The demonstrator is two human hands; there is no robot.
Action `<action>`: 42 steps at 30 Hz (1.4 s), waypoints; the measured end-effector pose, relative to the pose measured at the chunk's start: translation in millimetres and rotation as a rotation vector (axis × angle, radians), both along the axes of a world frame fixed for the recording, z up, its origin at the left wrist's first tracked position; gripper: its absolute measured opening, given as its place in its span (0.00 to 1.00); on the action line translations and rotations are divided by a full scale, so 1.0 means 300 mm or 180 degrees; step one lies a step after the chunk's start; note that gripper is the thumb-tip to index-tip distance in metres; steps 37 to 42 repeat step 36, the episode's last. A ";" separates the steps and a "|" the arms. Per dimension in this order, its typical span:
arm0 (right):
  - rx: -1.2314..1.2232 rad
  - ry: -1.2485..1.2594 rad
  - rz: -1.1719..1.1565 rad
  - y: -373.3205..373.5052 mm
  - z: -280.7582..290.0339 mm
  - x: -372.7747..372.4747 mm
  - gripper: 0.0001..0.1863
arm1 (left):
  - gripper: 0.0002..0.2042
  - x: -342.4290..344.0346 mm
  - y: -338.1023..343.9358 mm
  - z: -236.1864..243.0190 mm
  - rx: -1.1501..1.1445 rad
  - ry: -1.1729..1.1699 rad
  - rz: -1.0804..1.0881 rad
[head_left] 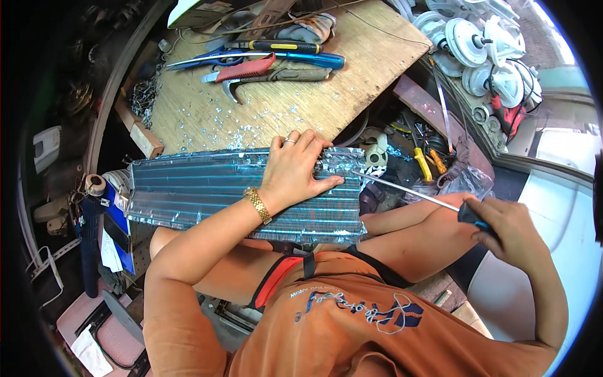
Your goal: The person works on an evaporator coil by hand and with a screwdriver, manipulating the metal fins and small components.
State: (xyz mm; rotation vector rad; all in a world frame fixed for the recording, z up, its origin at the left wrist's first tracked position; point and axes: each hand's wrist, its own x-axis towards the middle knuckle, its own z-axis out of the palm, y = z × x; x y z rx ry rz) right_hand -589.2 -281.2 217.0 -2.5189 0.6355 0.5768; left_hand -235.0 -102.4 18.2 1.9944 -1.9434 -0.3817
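Note:
A long finned heat-exchanger coil [207, 188], bluish-silver with lengthwise lines, lies across my lap and reaches the work board's near edge. Near its right end my left hand [294, 169] rests flat on the fins, fingers stretched toward the far edge and thumb out to the right. In my right hand [512, 229] is the dark handle of a screwdriver [414, 190]. Its long metal shaft slants left, and the tip meets the crumpled, torn fins at the coil's right end, just beyond my left thumb.
On the wooden board [370, 69] lie metal scraps, a red-handled cutter [245, 68], a hooked blade [232, 91] and a blue screwdriver [314, 59]. Yellow- and orange-handled tools [423, 163] sit in a cluttered tray at right. White plastic wheel-like parts [468, 41] pile up at far right.

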 end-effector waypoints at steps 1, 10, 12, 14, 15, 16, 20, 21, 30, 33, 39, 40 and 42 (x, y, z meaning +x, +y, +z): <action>0.0297 0.0087 -0.0268 0.020 -0.019 -0.043 0.34 | 0.34 -0.003 -0.004 -0.007 -0.0080 -0.0041 -0.0010; 0.0303 -0.0533 -0.0919 0.060 -0.084 -0.131 0.29 | 0.34 -0.006 0.007 -0.015 -0.0176 -0.0016 -0.0033; 0.0340 -0.0560 -0.0947 0.064 -0.101 -0.132 0.29 | 0.34 -0.004 0.006 -0.014 -0.0207 -0.0036 -0.0031; 0.0374 -0.0595 -0.0978 0.059 -0.105 -0.121 0.30 | 0.34 -0.002 0.005 -0.006 0.0008 -0.0082 -0.0036; 0.0405 -0.0488 -0.1006 0.056 -0.110 -0.113 0.29 | 0.34 -0.003 0.004 -0.005 0.0014 -0.0080 -0.0032; 0.0437 -0.0381 -0.1033 0.052 -0.114 -0.105 0.29 | 0.34 -0.003 0.003 -0.004 0.0023 -0.0076 -0.0033; 0.0533 -0.0431 -0.1126 0.049 -0.179 -0.134 0.30 | 0.34 -0.002 -0.004 -0.002 0.0131 0.0016 -0.0003; 0.0521 -0.0362 -0.1122 0.041 -0.193 -0.133 0.30 | 0.34 -0.002 -0.009 -0.002 0.0103 0.0032 -0.0010; -0.0112 -0.0076 -0.0447 -0.007 -0.121 -0.064 0.30 | 0.35 -0.009 -0.003 -0.013 0.0109 0.0029 -0.0034; -0.0812 -0.0215 0.0167 0.011 -0.066 -0.024 0.30 | 0.35 -0.014 0.001 -0.007 0.0061 -0.0012 -0.0033; -0.1362 -0.0336 0.0662 0.018 -0.023 0.001 0.33 | 0.34 -0.019 -0.002 0.029 0.0014 -0.0032 -0.0028; -0.1362 -0.0336 0.0662 0.018 -0.023 0.001 0.33 | 0.34 -0.019 -0.002 0.029 0.0014 -0.0032 -0.0028; -0.1362 -0.0336 0.0662 0.018 -0.023 0.001 0.33 | 0.34 -0.019 -0.002 0.029 0.0014 -0.0032 -0.0028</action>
